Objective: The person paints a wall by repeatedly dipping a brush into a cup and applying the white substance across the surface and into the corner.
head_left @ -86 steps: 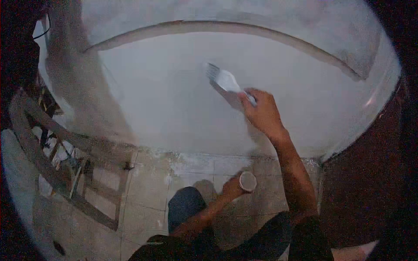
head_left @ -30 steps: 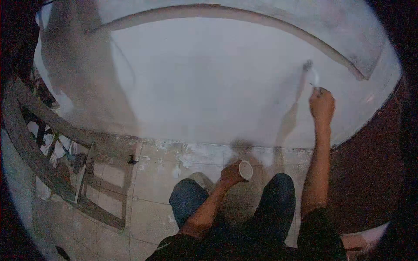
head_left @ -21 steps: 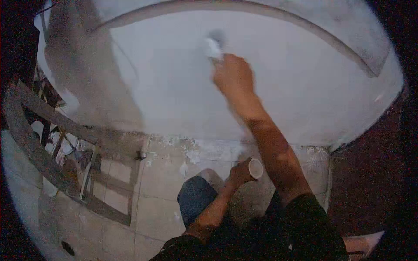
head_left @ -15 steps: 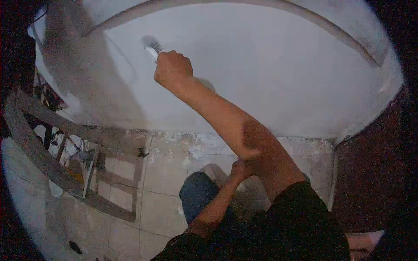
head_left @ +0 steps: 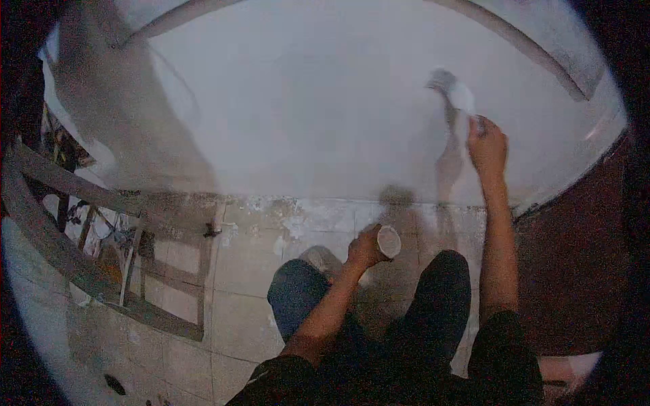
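My right hand [head_left: 489, 145] is closed on the handle of a paintbrush [head_left: 462, 98], raised at the right side of the white wall [head_left: 305, 115]. The brush is smeared by motion, with its dark bristles up and to the left, at or close to the wall; whether they touch, I cannot tell. Down between my knees, my left hand [head_left: 365, 247] is wrapped round a small round cup [head_left: 388, 241]. Its pale opening faces me, and what is inside is hard to make out. A shadow of my arm and brush falls on the wall.
A wooden frame like a ladder [head_left: 159, 271] lies at the left, with cluttered things behind it. White splatters mark the tiled floor [head_left: 250, 325] along the wall's foot. A dark reddish panel [head_left: 572, 277] stands at the right. A small dark object [head_left: 115, 384] lies at lower left.
My right hand has swung from the wall's upper left across to its right side with the paintbrush. The cup in my left hand, formerly hidden behind my right arm, now shows.
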`<state>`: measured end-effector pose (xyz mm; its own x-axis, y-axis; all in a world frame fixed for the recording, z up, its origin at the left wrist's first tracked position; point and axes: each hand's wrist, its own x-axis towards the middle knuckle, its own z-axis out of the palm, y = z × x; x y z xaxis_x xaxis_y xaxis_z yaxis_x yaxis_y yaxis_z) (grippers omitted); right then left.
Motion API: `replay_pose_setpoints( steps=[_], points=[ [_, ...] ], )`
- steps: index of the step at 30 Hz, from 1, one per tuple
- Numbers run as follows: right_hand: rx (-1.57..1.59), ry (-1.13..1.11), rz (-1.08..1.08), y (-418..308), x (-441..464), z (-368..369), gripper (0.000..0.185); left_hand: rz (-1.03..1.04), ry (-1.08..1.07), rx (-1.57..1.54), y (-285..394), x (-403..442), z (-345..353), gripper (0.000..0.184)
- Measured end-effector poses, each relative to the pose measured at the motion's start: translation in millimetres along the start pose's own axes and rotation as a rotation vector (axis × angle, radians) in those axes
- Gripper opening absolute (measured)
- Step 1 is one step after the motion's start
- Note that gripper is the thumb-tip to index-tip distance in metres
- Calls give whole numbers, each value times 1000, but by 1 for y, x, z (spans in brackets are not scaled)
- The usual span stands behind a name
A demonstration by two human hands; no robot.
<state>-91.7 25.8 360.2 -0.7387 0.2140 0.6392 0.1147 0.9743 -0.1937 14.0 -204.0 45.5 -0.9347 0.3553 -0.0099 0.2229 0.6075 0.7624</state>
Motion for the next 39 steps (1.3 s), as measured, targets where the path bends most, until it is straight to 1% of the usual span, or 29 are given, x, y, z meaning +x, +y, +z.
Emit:
replay_pose_setpoints(
  steps=[2,3,5,6,8,10,11,13,15,17,18,19,20,21,22,23,24,25,26,27,29,30,31,32,33,34,36,37,39],
  points=[
    [-51,118,22,42,-3,-9,46,28,-31,20,-1,3,4,111],
    [-55,107,19,41,-7,-16,46,21,-37,13,1,3,5,111],
    [-64,143,182,35,-11,-27,46,-34,-58,56,9,4,2,113],
    [-61,133,176,27,-13,-22,46,-45,-58,53,13,3,0,113],
    [105,209,97,-10,-19,-9,45,43,-93,53,18,0,-6,114],
    [186,96,7,-71,-24,19,43,20,-98,35,12,4,7,112],
    [378,-109,37,-131,-34,-10,40,6,-100,12,10,4,13,110],
    [328,-73,-49,-176,-37,34,36,-10,-104,-2,20,1,9,106],
    [405,-195,-13,-214,-46,26,33,-16,-95,-13,40,-7,-11,102],
    [575,-172,-161,-242,-55,33,30,-102,-230,-4,61,-17,-31,87],
    [585,-235,-193,-256,-56,42,29,-111,-241,-2,45,-10,-8,87],
    [596,-297,-218,-268,-55,53,28,-25,-159,22,15,3,31,80],
    [578,-317,-291,-279,-57,66,28,70,-76,48,-2,8,55,73],
    [558,-331,-366,-286,-59,74,28,74,-88,58,-3,5,58,73],
    [560,-323,-350,-287,-61,71,28,36,-30,-32,-3,1,59,68],
    [560,-348,-349,-285,-64,68,28,-2,30,-125,-2,0,59,63],
    [561,-376,-350,-282,-66,66,28,3,20,-120,6,-2,51,63],
    [579,-435,-287,-272,-63,67,28,-20,-58,25,16,-2,36,68],
    [575,-425,-240,-254,-59,73,29,-46,-128,168,26,-3,22,72],
    [573,-420,-196,-230,-57,83,30,-47,-127,168,24,-3,20,72],
    [619,-311,-142,-170,-55,69,33,98,-12,51,24,-3,11,88],
    [473,-212,-115,-138,-54,85,36,98,-8,47,29,-7,5,88],
    [408,-291,-127,-108,-53,65,41,28,-36,57,38,-12,-8,94],
    [484,-404,149,-80,-50,61,43,-39,-64,66,45,-12,-17,100],
    [367,-270,106,-52,-52,61,42,-127,-166,109,43,-4,-11,99],
    [251,-140,66,-22,-56,65,41,-127,-169,103,38,-2,-8,99],
    [169,-24,22,48,-59,85,42,-35,-100,67,31,0,0,98],
    [163,-32,23,54,-63,76,42,-39,-107,60,39,-4,-9,98],
    [168,-39,199,64,-74,55,44,-98,-190,95,53,-7,-29,97]
  ],
)
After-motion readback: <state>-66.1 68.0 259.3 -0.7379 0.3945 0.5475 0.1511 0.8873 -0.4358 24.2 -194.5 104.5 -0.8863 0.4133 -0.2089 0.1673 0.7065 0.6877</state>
